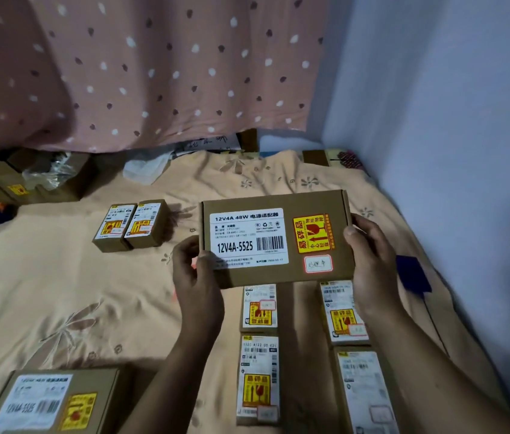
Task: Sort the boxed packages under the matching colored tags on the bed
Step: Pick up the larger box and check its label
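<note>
I hold a flat brown cardboard box [278, 239] up over the bed, label toward me, printed 12V4A-5525, with a yellow fragile sticker and a small red-edged tag. My left hand [195, 277] grips its lower left corner and my right hand [369, 261] grips its right edge. Below the box lie two small boxes in one column [259, 308] [258, 380] and two more to the right [343, 313] [363, 393]. A dark blue tag [411, 274] lies on the sheet right of my right hand. A red tag is partly hidden behind my left hand.
Two small boxes [131, 225] sit side by side farther back on the left. Another large box [50, 402] lies at the near left. Open cartons [28, 180] and plastic wrap are at the back left under a dotted pink curtain. A blue-white wall [466, 151] bounds the right side.
</note>
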The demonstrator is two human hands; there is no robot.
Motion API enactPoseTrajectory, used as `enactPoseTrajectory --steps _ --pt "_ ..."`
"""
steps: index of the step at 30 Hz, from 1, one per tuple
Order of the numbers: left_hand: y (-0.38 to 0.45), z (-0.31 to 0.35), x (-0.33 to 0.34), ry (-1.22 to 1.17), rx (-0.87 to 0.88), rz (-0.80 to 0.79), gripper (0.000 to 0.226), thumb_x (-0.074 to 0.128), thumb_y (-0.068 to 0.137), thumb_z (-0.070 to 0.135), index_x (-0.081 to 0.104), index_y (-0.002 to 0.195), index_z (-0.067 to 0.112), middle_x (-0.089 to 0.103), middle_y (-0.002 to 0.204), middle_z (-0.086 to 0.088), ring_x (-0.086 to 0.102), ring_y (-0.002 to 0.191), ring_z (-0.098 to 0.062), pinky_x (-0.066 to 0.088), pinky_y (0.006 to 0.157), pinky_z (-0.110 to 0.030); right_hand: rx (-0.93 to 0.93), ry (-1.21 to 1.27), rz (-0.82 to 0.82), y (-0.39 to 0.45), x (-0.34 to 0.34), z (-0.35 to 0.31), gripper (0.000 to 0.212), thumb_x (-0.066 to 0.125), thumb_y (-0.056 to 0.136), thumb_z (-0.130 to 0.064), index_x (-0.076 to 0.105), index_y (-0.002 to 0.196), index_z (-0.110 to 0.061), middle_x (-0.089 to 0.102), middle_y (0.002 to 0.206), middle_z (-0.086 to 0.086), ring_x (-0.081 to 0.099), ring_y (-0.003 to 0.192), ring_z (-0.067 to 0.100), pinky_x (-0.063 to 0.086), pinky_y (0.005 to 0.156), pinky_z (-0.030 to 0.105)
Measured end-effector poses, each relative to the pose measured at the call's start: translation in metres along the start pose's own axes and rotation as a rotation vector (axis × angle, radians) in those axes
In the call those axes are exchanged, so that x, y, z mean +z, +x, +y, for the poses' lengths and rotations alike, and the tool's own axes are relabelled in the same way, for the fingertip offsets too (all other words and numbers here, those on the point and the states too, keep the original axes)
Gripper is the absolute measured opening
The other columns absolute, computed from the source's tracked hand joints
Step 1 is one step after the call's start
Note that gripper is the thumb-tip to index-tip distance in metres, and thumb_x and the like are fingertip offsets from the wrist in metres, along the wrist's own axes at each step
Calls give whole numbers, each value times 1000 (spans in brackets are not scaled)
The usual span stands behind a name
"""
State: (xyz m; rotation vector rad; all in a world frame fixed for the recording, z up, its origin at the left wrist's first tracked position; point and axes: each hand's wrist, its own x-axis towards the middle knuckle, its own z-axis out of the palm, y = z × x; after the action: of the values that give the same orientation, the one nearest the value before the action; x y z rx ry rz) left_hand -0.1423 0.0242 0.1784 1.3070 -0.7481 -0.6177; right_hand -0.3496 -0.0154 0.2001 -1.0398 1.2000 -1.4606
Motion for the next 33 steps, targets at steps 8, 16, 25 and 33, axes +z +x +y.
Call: enactPoseTrajectory --steps 8,16,25,33 --pt "-9 24 15 -93 120 29 24 45 75 33 55 97 27 60 95 7 57 83 6 44 74 -15 -96 35 -37 -6 -13 -30 16 53 95 -17 62 106 -25 75 91 -8 73 82 14 57 59 21" --pt "-10 30 14 -149 148 43 32 45 72 38 57 99 26 62 96 6 60 87 -1 47 75 -22 -127 43 -40 -9 -16 -39 19 53 95 -18 59 113 -19 73 96 -6 73 85 15 57 60 22" --pt "-12 34 12 -269 -96 51 22 59 83 32 55 103 25 64 105 -2 62 98 -16 52 68 -34 -122 71 -47 -19 -11 -31 29 49 98 -21 50 115 -44 73 97 -13 72 87 15 58 65 25" --pt "-29 21 26 -355 -329 -258 79 59 92 2 20 147 42 67 124 -11 70 106 -29 61 80 -45 88 144 -87 -54 -1 15 73 47 85 -29 10 144 -52 50 141 -7 66 106 12 56 87 44"
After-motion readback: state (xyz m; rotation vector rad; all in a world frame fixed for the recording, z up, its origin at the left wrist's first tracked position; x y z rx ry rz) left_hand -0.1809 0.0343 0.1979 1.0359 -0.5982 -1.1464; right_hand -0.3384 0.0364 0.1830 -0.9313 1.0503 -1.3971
